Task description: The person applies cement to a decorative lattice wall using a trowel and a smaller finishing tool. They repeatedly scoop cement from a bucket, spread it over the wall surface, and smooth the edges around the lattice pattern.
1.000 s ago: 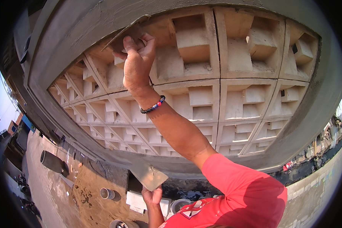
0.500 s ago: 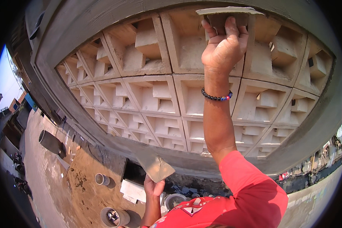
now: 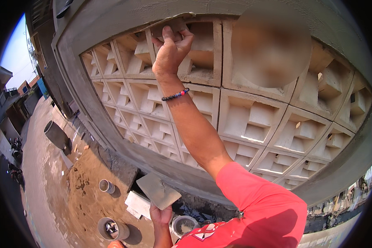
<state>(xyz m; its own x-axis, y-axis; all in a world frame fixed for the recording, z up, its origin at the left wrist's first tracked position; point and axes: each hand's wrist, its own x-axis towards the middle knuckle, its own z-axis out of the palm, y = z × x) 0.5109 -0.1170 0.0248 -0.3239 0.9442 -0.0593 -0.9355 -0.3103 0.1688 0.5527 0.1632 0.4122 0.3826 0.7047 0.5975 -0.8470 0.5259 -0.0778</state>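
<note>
My right hand (image 3: 169,56), raised high, grips a flat, grey-smeared tool (image 3: 175,24) against the upper plastered edge (image 3: 124,22) of a wall opening filled with pale breeze blocks (image 3: 252,115). Its fingers are curled on the tool's underside. Low at the centre, my left hand (image 3: 161,213) holds a square, mortar-stained flat board (image 3: 157,188) by its underside. A round blurred patch hides some blocks at the upper right.
Below are a dirt-covered patch (image 3: 84,194), a small bucket (image 3: 106,186), a larger bucket (image 3: 113,229), pale slabs (image 3: 138,204) and a round basin (image 3: 184,225). A dark cylindrical bin (image 3: 56,134) and parked motorbikes (image 3: 15,161) stand along the lane (image 3: 37,173) at left.
My right hand with the tool went rightward along the upper edge, then came back left. The view has shifted, and the board in my left hand appears slightly lower and further left than half a second ago.
</note>
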